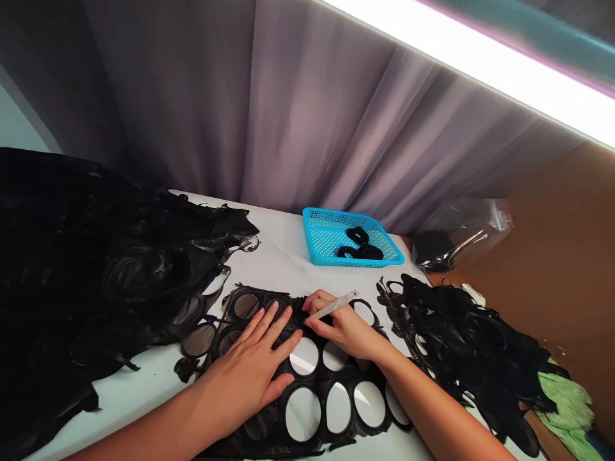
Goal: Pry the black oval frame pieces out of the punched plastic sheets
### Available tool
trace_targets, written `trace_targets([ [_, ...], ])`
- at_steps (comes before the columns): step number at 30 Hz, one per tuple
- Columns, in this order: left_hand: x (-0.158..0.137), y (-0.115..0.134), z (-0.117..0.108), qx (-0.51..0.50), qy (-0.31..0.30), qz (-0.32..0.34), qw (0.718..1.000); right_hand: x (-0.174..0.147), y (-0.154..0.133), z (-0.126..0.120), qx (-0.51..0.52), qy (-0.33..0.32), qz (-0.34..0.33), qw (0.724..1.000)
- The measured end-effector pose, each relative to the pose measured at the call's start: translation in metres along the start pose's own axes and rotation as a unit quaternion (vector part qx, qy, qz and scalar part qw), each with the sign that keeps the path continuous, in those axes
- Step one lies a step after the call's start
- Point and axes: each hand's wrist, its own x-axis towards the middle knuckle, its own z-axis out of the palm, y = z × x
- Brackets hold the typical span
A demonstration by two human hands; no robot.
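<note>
While the left hand (pixel 254 358) lies flat on black sheeting (pixel 322 381), the right hand (pixel 348 330) grips a part-hidden tool (pixel 337 304).

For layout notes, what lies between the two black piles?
Head view: a black ringed sheet, under the left hand and right hand; farther back, a blue basket.

The desk (pixel 283 246) is white. A big black heap (pixel 96 256) covers its left side. A flat black sheet (pixel 322 383) with rows of round holes lies in the middle, and white shows through many holes. Behind it sits a blue basket (pixel 353 262). A smaller black pile (pixel 475 339) lies on the right.
</note>
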Motion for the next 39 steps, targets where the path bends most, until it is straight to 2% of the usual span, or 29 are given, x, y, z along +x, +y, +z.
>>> trace_targets([
  [10, 0.0, 0.002, -0.002, -0.003, 0.0, 0.0, 1.0, -0.003, -0.006, 0.002, -0.031, 0.002, -0.012, 0.999],
  [15, -0.001, 0.001, 0.0, 0.001, -0.002, 0.0, 1.0, -0.01, -0.012, 0.027, -0.164, 0.031, -0.028, 0.986],
  [18, -0.001, 0.001, -0.001, 0.002, -0.004, 0.001, 1.0, -0.003, -0.006, 0.032, -0.18, 0.105, 0.003, 0.978],
  [20, -0.001, 0.001, -0.002, 0.005, 0.0, 0.003, 1.0, 0.002, 0.002, 0.02, -0.139, 0.191, 0.053, 0.97],
  [23, -0.002, 0.0, -0.003, 0.006, 0.009, 0.008, 1.0, -0.008, 0.018, -0.021, -0.101, 0.309, 0.138, 0.936],
  [27, -0.002, -0.001, -0.002, 0.006, 0.015, 0.009, 1.0, -0.075, 0.04, -0.084, -0.137, 0.439, 0.221, 0.86],
  [30, -0.002, -0.001, -0.002, 0.013, 0.01, 0.006, 1.0, -0.131, 0.049, -0.111, -0.235, 0.449, 0.304, 0.807],
  [32, -0.001, 0.0, -0.004, 0.017, 0.008, 0.005, 1.0, -0.148, 0.044, -0.112, -0.305, 0.458, 0.3, 0.78],
  [33, -0.001, 0.0, -0.005, 0.016, 0.008, 0.006, 1.0, -0.148, 0.038, -0.106, -0.307, 0.462, 0.278, 0.784],
  [34, 0.0, 0.001, -0.006, 0.013, 0.007, 0.01, 1.0, -0.143, 0.031, -0.096, -0.282, 0.46, 0.251, 0.804],
  [36, 0.001, 0.002, -0.008, 0.004, 0.006, 0.019, 1.0, -0.122, 0.014, -0.068, -0.125, 0.41, 0.2, 0.881],
  [37, 0.001, 0.002, -0.009, 0.001, 0.004, 0.023, 1.0, -0.109, 0.007, -0.052, -0.019, 0.345, 0.188, 0.919],
  [38, 0.001, 0.003, -0.01, 0.0, 0.003, 0.025, 1.0, -0.095, 0.001, -0.036, 0.074, 0.277, 0.177, 0.942],
  [39, 0.001, 0.003, -0.01, -0.001, 0.001, 0.027, 1.0, -0.083, -0.003, -0.021, 0.155, 0.214, 0.17, 0.949],
])
